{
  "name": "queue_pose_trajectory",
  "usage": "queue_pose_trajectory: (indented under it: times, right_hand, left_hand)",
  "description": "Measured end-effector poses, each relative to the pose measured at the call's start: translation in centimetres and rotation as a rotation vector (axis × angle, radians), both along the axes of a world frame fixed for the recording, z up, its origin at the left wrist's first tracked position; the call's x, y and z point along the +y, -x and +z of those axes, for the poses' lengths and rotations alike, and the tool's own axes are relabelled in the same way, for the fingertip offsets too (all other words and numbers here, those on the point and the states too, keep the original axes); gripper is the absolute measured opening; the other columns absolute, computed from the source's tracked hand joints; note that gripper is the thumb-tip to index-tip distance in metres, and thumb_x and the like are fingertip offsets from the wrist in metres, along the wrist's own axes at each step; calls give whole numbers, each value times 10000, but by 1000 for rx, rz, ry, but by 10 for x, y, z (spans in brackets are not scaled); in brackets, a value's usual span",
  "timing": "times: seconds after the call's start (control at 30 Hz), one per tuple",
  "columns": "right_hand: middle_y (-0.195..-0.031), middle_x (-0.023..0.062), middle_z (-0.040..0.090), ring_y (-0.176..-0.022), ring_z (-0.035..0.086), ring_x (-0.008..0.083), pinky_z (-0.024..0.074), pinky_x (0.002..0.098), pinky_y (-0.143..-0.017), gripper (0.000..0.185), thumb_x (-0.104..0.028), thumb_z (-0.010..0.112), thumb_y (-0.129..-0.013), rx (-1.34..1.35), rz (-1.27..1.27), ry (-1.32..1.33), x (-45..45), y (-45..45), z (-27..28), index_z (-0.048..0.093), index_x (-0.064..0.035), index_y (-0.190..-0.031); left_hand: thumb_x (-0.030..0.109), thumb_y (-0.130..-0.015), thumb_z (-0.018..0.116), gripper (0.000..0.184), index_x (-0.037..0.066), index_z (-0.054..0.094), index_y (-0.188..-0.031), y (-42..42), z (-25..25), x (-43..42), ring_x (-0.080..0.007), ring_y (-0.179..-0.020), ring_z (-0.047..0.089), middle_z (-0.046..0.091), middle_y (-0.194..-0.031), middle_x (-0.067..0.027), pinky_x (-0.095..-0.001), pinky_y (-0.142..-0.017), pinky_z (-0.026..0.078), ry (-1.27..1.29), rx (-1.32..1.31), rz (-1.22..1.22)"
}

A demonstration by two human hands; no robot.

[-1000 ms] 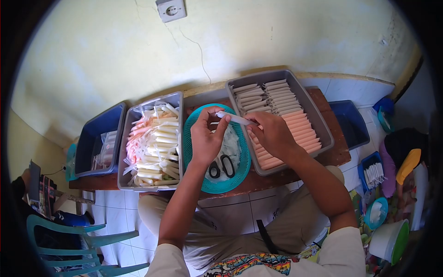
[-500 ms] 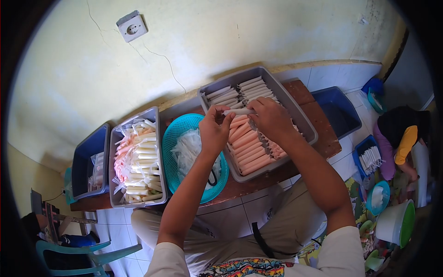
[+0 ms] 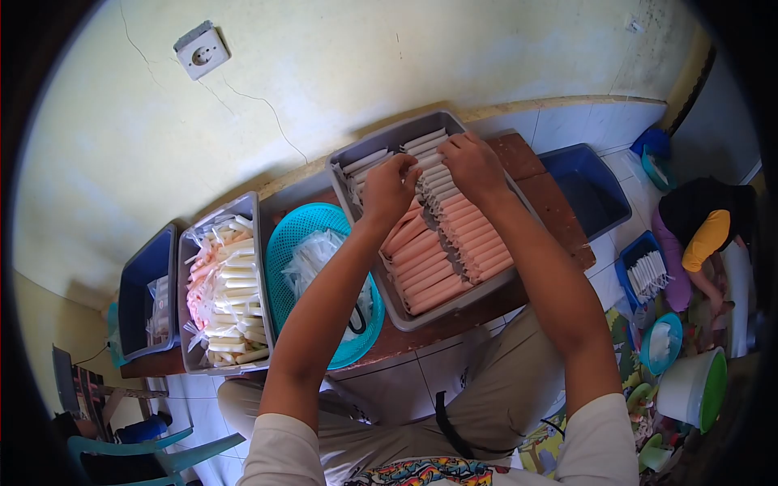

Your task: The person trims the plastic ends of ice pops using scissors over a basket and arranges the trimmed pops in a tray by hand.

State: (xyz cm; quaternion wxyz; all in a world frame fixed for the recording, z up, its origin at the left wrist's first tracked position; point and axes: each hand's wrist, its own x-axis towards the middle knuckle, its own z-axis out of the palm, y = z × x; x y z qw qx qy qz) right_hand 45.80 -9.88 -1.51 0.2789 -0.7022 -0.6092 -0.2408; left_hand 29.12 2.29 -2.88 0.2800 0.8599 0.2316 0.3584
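Note:
My left hand (image 3: 391, 188) and my right hand (image 3: 474, 166) are over the grey tray (image 3: 401, 322), fingers pinched. Between their fingertips lies a slim grey-white plastic tube (image 3: 431, 164), level with its row and hard to tell from its neighbours. More grey-white tubes (image 3: 423, 142) lie in two columns at the tray's far end. Pink tubes (image 3: 421, 275) fill the near end, also in two columns; a few at the left lie slanted. My forearms hide parts of the tray.
Left of the tray stand a turquoise basket (image 3: 279, 235) with clear plastic bags, a grey bin (image 3: 185, 292) of cream and pink tubes, and a blue bin (image 3: 134, 275). Another blue bin (image 3: 587, 194) is at the right. A person (image 3: 705, 235) sits near a small blue tray (image 3: 624, 279).
Both hands have moved away from me, from above the pink tubes to the grey-white rows. The grey-white tube they held raised is now down among the others. The view has shifted slightly.

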Motion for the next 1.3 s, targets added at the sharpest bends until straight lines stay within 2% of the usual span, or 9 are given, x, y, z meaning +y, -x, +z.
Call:
queue_pose_trajectory:
  times: [0.07, 0.27, 0.4, 0.57, 0.87, 1.0, 1.17, 1.3]
  right_hand:
    - [-1007, 85, 706, -1086, 680, 290, 598, 426, -905, 123, -129, 621, -939, -68, -57, 38, 10, -11, -8, 734, -81, -928]
    - [-1001, 96, 706, -1055, 701, 290, 608, 416, -899, 150, -112, 601, -936, -110, -106, 123, 33, -29, -16, 740, -78, -892]
    - [-985, 97, 714, -1029, 714, 294, 615, 423, -881, 159, -115, 605, -932, -118, -123, 131, 47, -37, -28, 747, -79, -870]
    - [-970, 98, 726, -1001, 724, 283, 613, 420, -880, 154, -120, 627, -912, -158, -105, 144, 57, -42, -38, 762, -73, -855]
    - [-964, 84, 739, -951, 737, 275, 593, 403, -899, 134, -128, 632, -908, -230, -142, 154, 61, -45, -52, 755, -93, -867]
    - [-955, 83, 738, -922, 747, 279, 605, 402, -864, 123, -130, 629, -915, -218, -161, 121, 62, -41, -52, 740, -88, -881]
    - [-1006, 102, 736, -940, 750, 281, 631, 408, -799, 123, -123, 622, -923, -108, -157, 142, 63, -42, -54, 733, -82, -893]
    - [-1018, 105, 731, -969, 744, 283, 631, 409, -815, 127, -118, 618, -925, -169, -145, 91, 62, -43, -57, 735, -83, -892]
  left_hand:
    - [197, -931, 810, 234, 70, 789, -1126, -11, -4, 3, -320, -910, 789, 801, -969, -175, -410, -823, 602, -14, 77, 61]
    - [227, -940, 777, 227, 109, 814, -1131, -44, -19, 24, -381, -931, 764, 797, -991, -161, -459, -863, 592, -100, 142, 169]
    - [216, -939, 766, 227, 123, 821, -1139, -50, -33, 32, -377, -971, 750, 786, -1025, -143, -462, -881, 583, -98, 118, 173]
    - [191, -935, 746, 189, 156, 834, -1098, -47, -33, 31, -313, -1061, 705, 780, -1060, -76, -463, -940, 521, -309, 158, 265]
    - [175, -933, 749, 160, 169, 839, -1065, -46, -39, 28, -295, -1042, 691, 768, -1060, -49, -476, -941, 492, -325, 160, 195]
    - [127, -915, 751, 184, 149, 839, -1075, -44, -37, 26, -308, -1045, 686, 758, -1050, -66, -464, -942, 510, -309, 151, 184]
    - [-14, -843, 700, 320, 88, 827, -1119, -45, -44, 29, -336, -1028, 664, 736, -1030, -113, -426, -968, 547, -339, 104, 40]
    - [-45, -822, 664, 374, 70, 816, -1144, -43, -40, 25, -339, -1041, 655, 729, -1043, -120, -431, -984, 543, -346, 112, 42]
